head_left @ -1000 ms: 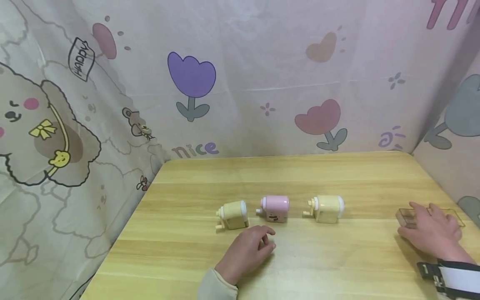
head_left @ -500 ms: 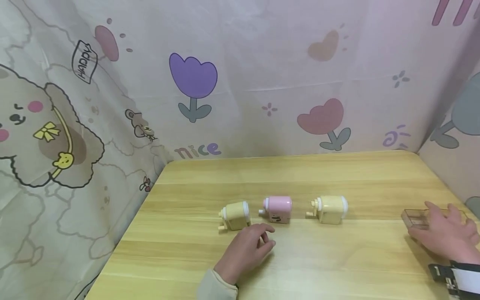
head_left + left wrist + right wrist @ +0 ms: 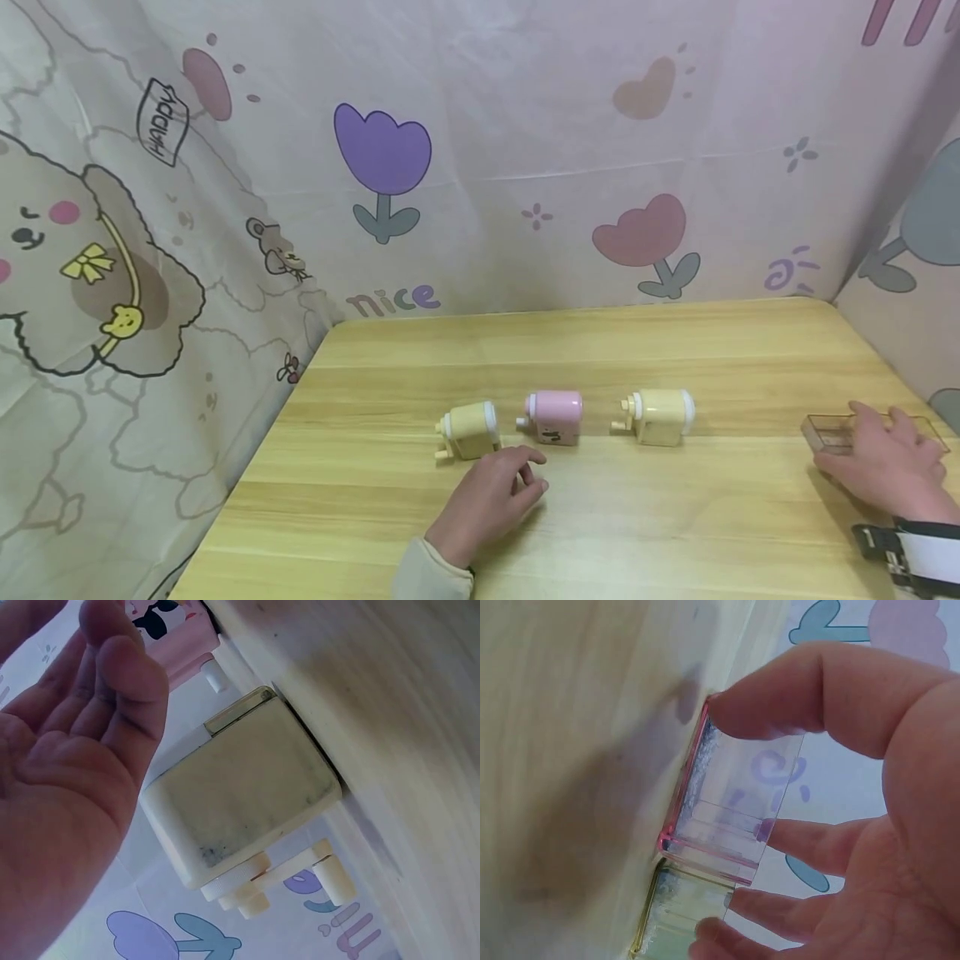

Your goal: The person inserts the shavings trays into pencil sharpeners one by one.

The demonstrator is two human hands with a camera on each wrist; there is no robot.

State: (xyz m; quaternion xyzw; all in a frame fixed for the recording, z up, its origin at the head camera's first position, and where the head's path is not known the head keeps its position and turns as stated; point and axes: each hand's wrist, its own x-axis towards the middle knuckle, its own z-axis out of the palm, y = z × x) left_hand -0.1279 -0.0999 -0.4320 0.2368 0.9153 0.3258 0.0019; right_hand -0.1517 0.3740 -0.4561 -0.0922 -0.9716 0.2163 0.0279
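Three hand-crank pencil sharpeners stand in a row: a yellow one at left (image 3: 468, 432), a pink one in the middle (image 3: 558, 417), another yellow one at right (image 3: 663, 417). My left hand (image 3: 491, 504) hovers close by the left yellow sharpener, fingers loosely bent, holding nothing. The left wrist view shows that sharpener (image 3: 240, 784) with its crank. Far to the right, my right hand (image 3: 888, 467) pinches a clear pink shavings drawer (image 3: 727, 795), thumb on the near edge, a fingertip on the far side. Other fingertips meet a clear yellow drawer (image 3: 679, 915) beside it. Grey shavings lie inside both.
The wooden table (image 3: 660, 517) runs back to a printed cloth (image 3: 480, 167) along its far edge. Similar cloths hang at the left (image 3: 112, 433) and right sides. The drawers sit near the table's right edge.
The head view has shifted slightly. My right hand has slid a little right along the drawers, showing more of their left end. My left hand and the sharpeners stay nearly as they were.
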